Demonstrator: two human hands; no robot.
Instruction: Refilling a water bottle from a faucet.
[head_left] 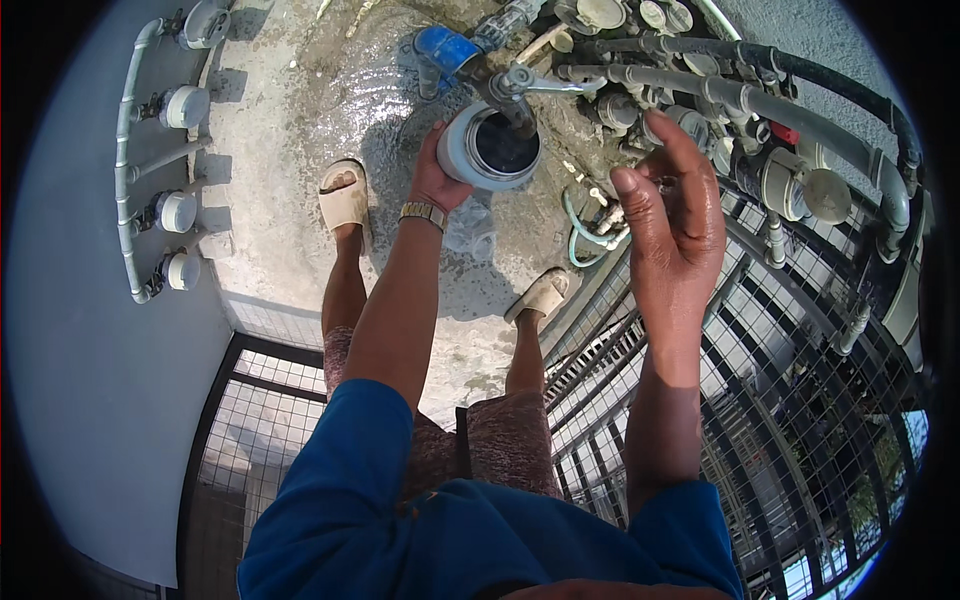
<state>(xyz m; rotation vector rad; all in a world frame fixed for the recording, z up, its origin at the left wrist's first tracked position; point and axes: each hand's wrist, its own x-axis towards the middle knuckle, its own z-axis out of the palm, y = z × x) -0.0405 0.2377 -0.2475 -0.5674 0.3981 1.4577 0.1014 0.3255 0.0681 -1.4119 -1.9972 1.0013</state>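
My left hand (437, 178), a metal-banded watch on its wrist, grips a pale blue wide-mouth bottle (456, 150) round its side. The uncapped mouth faces up, its dark inside ringed by a shiny metal rim. Directly over that mouth hangs the spout of a metal tap (512, 98), which has a long lever handle (565, 87). Whether water runs from it I cannot tell. My right hand (678, 215) is raised to the right of the bottle, wet, with thumb and forefinger apart and the other fingers curled; nothing shows in it.
A blue pipe fitting (446, 50) feeds the tap. Pipes (740, 95) and several water meters crowd the right; more meters (186, 107) line the left wall. A green hose (574, 235) lies near my right foot. Wet concrete (400, 60) surrounds my sandals; mesh fencing (800, 430) stands right.
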